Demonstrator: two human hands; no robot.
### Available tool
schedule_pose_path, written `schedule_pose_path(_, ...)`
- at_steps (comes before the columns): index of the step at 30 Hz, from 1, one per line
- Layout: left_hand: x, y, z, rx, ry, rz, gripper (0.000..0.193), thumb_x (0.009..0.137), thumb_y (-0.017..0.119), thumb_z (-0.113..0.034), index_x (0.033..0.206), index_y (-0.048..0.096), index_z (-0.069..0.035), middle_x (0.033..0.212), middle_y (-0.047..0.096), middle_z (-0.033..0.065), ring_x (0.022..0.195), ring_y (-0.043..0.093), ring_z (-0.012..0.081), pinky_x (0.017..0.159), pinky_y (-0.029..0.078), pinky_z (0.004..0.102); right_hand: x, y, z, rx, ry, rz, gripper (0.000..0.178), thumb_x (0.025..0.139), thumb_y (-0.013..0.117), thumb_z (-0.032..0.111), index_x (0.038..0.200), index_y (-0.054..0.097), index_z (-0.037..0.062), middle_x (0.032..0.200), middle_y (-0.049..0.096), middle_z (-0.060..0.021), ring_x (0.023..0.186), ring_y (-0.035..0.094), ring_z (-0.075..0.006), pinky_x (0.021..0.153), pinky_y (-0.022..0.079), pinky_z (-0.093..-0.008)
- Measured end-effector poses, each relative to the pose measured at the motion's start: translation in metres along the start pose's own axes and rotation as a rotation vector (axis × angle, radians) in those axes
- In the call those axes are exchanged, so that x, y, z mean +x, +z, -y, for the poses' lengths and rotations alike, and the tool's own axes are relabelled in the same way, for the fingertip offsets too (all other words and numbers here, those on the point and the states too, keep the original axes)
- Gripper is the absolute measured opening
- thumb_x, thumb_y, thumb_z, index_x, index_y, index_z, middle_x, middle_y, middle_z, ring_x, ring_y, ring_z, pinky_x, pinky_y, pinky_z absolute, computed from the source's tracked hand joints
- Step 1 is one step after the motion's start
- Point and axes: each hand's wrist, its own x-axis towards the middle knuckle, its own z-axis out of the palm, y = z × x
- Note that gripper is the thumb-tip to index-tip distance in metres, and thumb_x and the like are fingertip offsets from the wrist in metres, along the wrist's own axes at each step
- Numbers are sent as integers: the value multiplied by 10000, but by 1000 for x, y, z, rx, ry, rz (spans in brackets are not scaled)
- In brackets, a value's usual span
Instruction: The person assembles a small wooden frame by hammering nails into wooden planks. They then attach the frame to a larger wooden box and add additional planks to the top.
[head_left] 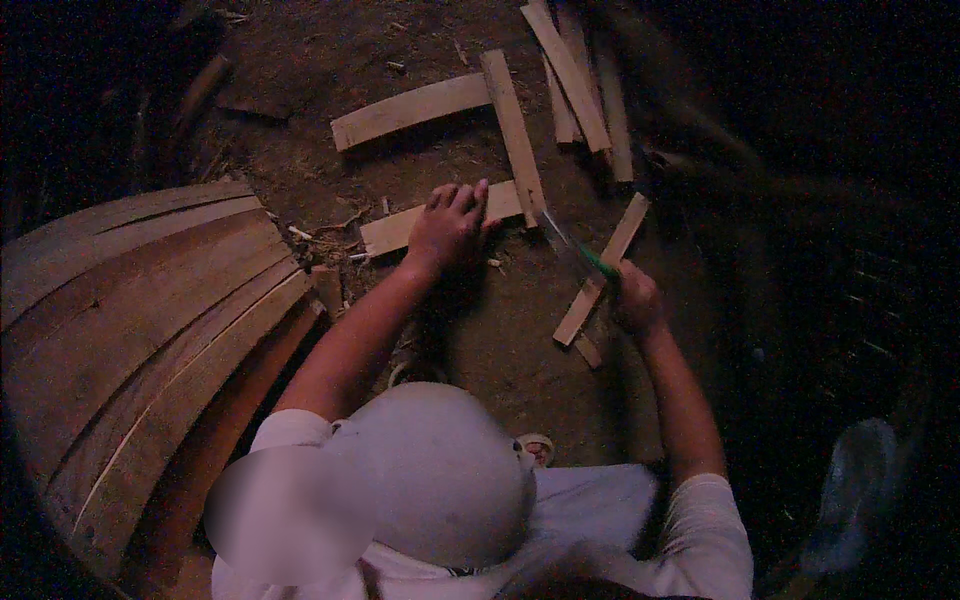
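My left hand is closed over a short wooden slat, with its fingers bent across the top. The right end of this slat meets the lower part of another slat, which runs away from me. From that slat's far end a third slat reaches left. In my right hand is the green handle of what looks like a handsaw. Its thin blade is blurred and points toward the lower end of the second slat. I cannot tell whether the tip touches the wood.
Left of me stands a large piece of curved wooden boards. Several loose slats lie on the dirt floor at the far right. A separate slat lies under my right hand's tool. Wood scraps are scattered around; the right side is dark.
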Motion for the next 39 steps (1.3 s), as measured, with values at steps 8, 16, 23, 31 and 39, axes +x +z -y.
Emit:
schedule_pose_path(8, 0, 2, 2, 57, -4, -10, 676, 929, 592, -373, 1488, 378, -58, 1174, 566, 135, 1097, 521, 333, 1013, 400, 457, 19, -2, 24, -175, -56, -56, 379, 831, 667, 76, 1170, 511, 14, 888, 648, -196, 737, 669, -400, 624, 554, -459)
schedule_pose_path(16, -6, -10, 2, 39, -27, -8, 643, 952, 571, -355, 1489, 378, -60, 1161, 561, 132, 1096, 522, 331, 1012, 409, 438, 10, 6, 34, -49, 11, -126, 451, 794, 666, 46, 1214, 508, 0, 898, 640, -209, 796, 660, -421, 665, 537, -524)
schedule_pose_path(23, 0, -5, 2, 62, -5, 0, 652, 951, 576, -382, 1489, 390, -64, 1164, 555, 125, 1113, 512, 331, 1020, 399, 450, -3, 27, 40, -21, 310, 140, 393, 866, 616, 90, 1227, 507, -22, 908, 636, -263, 807, 643, -476, 685, 526, -549)
schedule_pose_path(31, 2, -8, 0, 75, 13, -73, 578, 962, 562, -391, 1390, 481, -10, 1143, 566, 146, 1089, 529, 321, 1011, 399, 426, 21, 33, 96, -88, 563, 217, 296, 935, 588, 172, 1182, 525, 23, 820, 650, -241, 749, 656, -453, 620, 526, -522)
schedule_pose_path(39, 0, 0, 6, 141, 36, -67, 606, 960, 554, -423, 1404, 478, -17, 1132, 566, 130, 1083, 530, 314, 1006, 398, 420, 28, 43, 109, -249, 542, 133, 275, 957, 555, 156, 1190, 513, 15, 799, 648, -225, 709, 659, -440, 597, 519, -516)
